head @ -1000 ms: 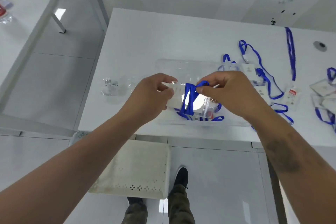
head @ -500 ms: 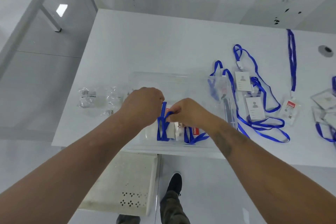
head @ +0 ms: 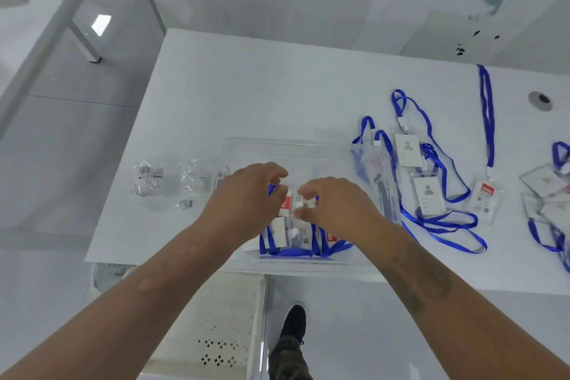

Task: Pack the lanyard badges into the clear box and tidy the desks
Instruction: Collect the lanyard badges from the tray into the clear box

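Both hands are lower inside the clear box (head: 287, 145) than half a second ago, and the blue strap loop they held up between them is no longer raised. The left hand (head: 246, 197) curls its fingers over a badge (head: 285, 205) with a red mark; whether it grips is unclear. The right hand (head: 336, 207) pinches a small white clip at that badge. More lanyard badges (head: 428, 194) lie on the desk (head: 277, 95) beyond the right hand, crumpled plastic wrappers (head: 163, 183) beyond the left.

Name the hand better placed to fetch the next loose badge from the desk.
Right. The right hand is over the clear box on the side nearest the loose badges, which all lie right of the box; the left hand would cross over.
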Tool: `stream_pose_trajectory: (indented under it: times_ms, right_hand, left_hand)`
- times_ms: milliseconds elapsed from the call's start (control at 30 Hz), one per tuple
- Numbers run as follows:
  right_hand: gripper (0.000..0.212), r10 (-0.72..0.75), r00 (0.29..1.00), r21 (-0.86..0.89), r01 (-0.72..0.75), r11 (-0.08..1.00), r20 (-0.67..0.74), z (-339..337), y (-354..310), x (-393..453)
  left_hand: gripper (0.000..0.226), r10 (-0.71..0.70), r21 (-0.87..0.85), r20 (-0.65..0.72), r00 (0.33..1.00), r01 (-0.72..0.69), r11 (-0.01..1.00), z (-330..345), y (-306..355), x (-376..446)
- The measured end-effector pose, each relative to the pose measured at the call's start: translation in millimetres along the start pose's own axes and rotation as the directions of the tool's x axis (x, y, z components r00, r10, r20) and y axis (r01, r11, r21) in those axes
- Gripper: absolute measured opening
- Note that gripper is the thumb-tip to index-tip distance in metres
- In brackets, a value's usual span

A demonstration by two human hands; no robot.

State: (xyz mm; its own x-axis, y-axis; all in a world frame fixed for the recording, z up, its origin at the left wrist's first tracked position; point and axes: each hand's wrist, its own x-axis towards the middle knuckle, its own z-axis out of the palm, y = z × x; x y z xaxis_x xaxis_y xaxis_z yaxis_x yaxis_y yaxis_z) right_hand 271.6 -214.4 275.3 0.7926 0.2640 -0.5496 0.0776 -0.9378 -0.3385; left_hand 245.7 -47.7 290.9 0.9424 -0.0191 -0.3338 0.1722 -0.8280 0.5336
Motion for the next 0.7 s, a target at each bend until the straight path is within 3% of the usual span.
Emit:
stream_pose_trajectory:
  times_ms: [133, 367, 700]
  right_hand:
    - [0.05, -0.011, 0.988, 0.114, 0.029, 0.993, -0.156, -11.1, 13.7, -36.8]
    - [0.048, -0.085, 0.891, 0.311, 0.244, 0.919, -0.446, -11.8, 48.8, -102.6]
    - [0.044, 0.14, 0.815, 0.47, 0.176, 0.865, -0.562, 6.2, 98.2, -177.1]
  left_hand:
    - [0.035, 0.03, -0.053, -0.051, 0.998, -0.033, 0.998, 2.9, 6.5, -15.7]
    - [0.044, 0.008, -0.156, -0.178, 0.984, -0.037, 0.987, 14.1, 26.9, -57.5]
    - [0.039, 0.144, -0.168, -0.232, 0.962, -0.185, 0.968, 34.0, 54.4, -95.2]
